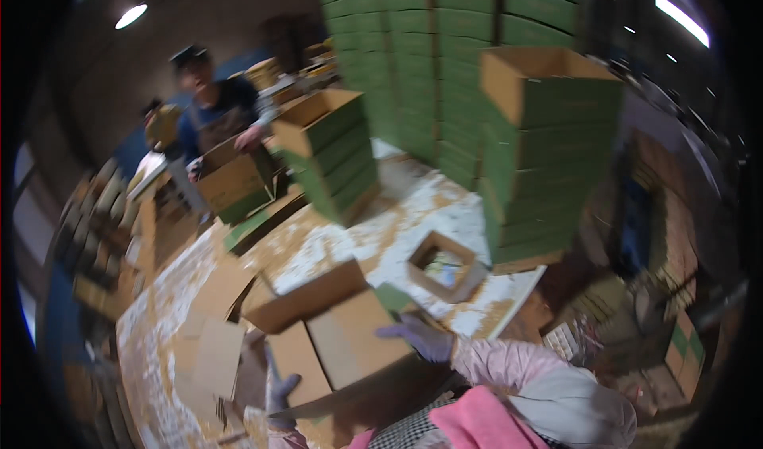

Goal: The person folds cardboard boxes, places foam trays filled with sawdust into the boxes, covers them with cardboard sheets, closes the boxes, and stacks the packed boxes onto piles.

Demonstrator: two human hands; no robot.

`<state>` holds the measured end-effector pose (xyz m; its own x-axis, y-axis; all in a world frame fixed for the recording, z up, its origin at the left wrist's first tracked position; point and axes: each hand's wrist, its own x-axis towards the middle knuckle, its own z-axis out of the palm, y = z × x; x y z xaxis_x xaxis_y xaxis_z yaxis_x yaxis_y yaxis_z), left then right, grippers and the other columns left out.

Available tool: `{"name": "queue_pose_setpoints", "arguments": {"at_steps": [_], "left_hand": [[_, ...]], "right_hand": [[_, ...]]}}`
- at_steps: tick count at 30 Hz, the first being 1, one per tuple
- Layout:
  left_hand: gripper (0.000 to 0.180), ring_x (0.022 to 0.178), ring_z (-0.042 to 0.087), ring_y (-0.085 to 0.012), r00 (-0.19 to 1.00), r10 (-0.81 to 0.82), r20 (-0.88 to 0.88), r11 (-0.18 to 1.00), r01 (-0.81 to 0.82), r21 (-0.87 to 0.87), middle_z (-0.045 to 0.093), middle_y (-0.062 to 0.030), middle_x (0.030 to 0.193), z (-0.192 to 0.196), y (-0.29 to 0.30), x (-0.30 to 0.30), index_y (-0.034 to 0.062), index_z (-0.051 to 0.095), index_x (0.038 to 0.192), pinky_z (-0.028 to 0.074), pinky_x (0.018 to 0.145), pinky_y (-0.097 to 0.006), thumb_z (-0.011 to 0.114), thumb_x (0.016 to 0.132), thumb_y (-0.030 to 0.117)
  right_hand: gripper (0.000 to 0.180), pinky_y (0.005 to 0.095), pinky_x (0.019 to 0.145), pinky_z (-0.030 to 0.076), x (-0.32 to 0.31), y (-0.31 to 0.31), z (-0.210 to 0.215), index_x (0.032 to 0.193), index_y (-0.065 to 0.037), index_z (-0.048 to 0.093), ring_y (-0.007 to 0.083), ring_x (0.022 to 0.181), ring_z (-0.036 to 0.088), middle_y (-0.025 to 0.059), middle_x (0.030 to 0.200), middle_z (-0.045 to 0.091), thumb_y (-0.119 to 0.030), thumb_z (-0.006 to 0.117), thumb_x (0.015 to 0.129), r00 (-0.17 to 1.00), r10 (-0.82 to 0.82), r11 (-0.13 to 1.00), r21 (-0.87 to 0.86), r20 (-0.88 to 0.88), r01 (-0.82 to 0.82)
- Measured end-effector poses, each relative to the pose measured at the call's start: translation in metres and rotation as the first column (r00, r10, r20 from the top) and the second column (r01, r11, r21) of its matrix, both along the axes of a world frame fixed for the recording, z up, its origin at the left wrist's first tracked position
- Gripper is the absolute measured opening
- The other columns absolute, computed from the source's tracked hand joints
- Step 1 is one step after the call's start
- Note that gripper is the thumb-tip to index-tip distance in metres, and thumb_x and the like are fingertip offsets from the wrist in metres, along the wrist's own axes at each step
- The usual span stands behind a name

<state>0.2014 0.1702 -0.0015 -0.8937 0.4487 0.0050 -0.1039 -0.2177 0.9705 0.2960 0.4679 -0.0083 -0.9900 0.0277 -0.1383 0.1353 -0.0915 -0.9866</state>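
Observation:
A brown cardboard box is in front of me, one long flap standing up at its far side and other flaps lying folded over its top. Gloved in grey-purple, my left hand grips the box's near left side, its thumb over the edge and its fingers mostly hidden. My right hand, gloved alike, holds the right edge, with a finger reaching onto the top flap. Flat cardboard pieces lie to the left of the box. Beyond my right hand, a small open carton has small pale items inside.
The table has a worn, patchy white surface. Open-topped green cartons stand in a tall stack at right and a shorter stack farther left. A green carton wall rises behind. Across the table, a co-worker handles an open box.

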Motion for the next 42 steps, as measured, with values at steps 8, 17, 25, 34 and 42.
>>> {"name": "queue_pose_setpoints", "arguments": {"at_steps": [8,17,25,34,42], "left_hand": [[0.042,0.105,0.056,-0.0204,0.935,0.14,-0.324,0.896,0.019,0.443,0.06,-0.0079,0.11,0.14,0.231,-0.146,0.0015,0.054,0.12,0.044,0.095,-0.036,0.057,0.086,0.027],[0.052,0.107,0.054,-0.0218,0.926,-0.377,-0.017,0.842,0.35,0.411,0.056,-0.0078,0.117,0.238,0.528,-0.076,0.0065,0.049,0.126,0.047,0.09,-0.038,0.058,0.087,0.04],[0.037,0.079,0.057,-0.015,0.686,-0.416,-0.597,0.82,0.567,0.08,0.061,-0.004,0.09,0.245,0.574,-0.031,0.0047,0.06,0.108,0.049,0.072,-0.03,0.053,0.092,0.037],[0.058,0.123,0.046,-0.0227,0.619,-0.572,-0.538,0.802,0.558,-0.211,0.048,-0.013,0.134,0.124,0.388,-0.031,0.0003,0.042,0.135,0.036,0.104,-0.033,0.051,0.094,0.04],[0.112,0.134,0.011,-0.0547,0.93,-0.366,0.004,0.044,0.022,-0.999,0.017,-0.0367,0.143,-0.128,-0.056,0.136,-0.0038,0.016,0.144,0.014,0.107,-0.062,0.063,0.067,0.063]], "right_hand": [[0.096,0.0387,0.101,0.038,0.101,0.242,0.266,0.136,0.01,0.029,0.0334,0.119,0.046,0.0252,0.132,0.043,-0.038,0.08,0.07,-0.014,-0.116,-0.348,0.027,-0.993,0.937],[0.065,0.0365,0.085,0.047,0.153,0.388,0.219,0.13,-0.001,0.047,0.0258,0.095,0.062,0.015,0.113,0.063,-0.035,0.072,0.081,0.308,-0.511,0.31,0.162,-0.803,0.937],[0.055,0.0448,0.079,0.045,0.167,0.374,0.225,0.116,0.003,0.049,0.0402,0.092,0.058,0.0233,0.096,0.061,-0.044,0.059,0.088,0.272,-0.524,-0.077,0.362,-0.807,0.929],[0.033,0.0334,0.092,0.043,0.126,0.261,0.184,0.121,0.009,0.049,0.0262,0.106,0.056,0.019,0.122,0.055,-0.011,0.05,0.095,-0.043,-0.424,-0.296,0.093,-0.905,0.951],[0.098,0.0395,0.105,0.033,0.097,0.085,-0.139,0.135,0.0,0.036,0.0385,0.128,0.036,0.0233,0.139,0.035,-0.038,0.085,0.058,0.958,0.255,0.153,0.984,-0.132,0.095]]}}
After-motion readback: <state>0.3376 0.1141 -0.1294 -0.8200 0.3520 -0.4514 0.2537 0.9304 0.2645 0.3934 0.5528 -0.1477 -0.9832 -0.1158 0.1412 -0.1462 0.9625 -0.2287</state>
